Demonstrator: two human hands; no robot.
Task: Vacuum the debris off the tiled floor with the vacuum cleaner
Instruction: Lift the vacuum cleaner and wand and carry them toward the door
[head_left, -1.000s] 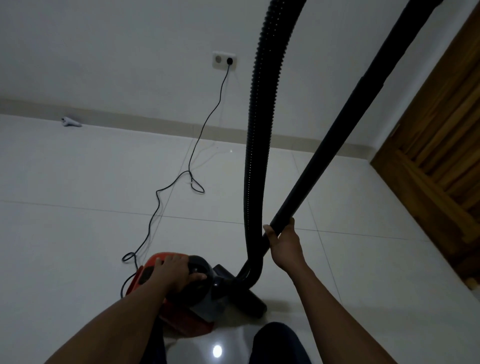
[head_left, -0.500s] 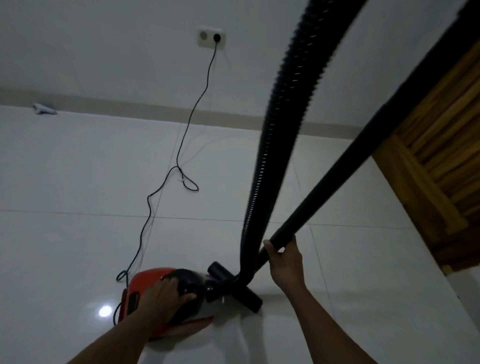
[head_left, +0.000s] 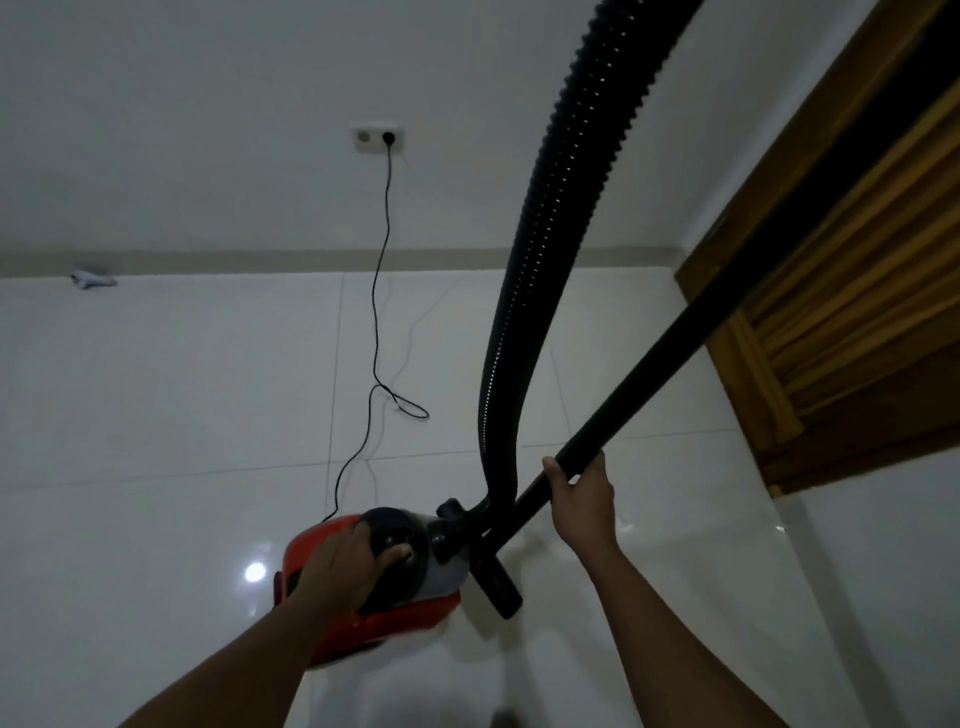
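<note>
1. The vacuum cleaner (head_left: 395, 621), red with a black top, sits low on the floor (head_left: 156, 415) just in front of the person. The pictures do not show whether it rests on the tiles or is lifted.
2. The left hand (head_left: 343, 566) grips the black top of the body, with the fingers curled over it.
3. The ribbed hose (head_left: 561, 249) rises from the front of the body and leaves the top of the view.
4. The right hand (head_left: 582, 499) grasps the rigid tube (head_left: 675, 353), which slants down from the upper right. Its lower end lies just beside the body.
5. The cord (head_left: 382, 260) runs from behind the body across the tiles to a socket (head_left: 378, 139) on the wall, where it is plugged in.
6. This looks like setting up or repositioning the machine, not suction proper.
7. A small white scrap (head_left: 93, 279) lies by the far wall, well apart from the tube's end.
8. A wooden door (head_left: 857, 312) stands to the right.
9. The next move calls for pointing the tube's end at the tiles and sweeping toward the debris, clear of the cord.
</note>
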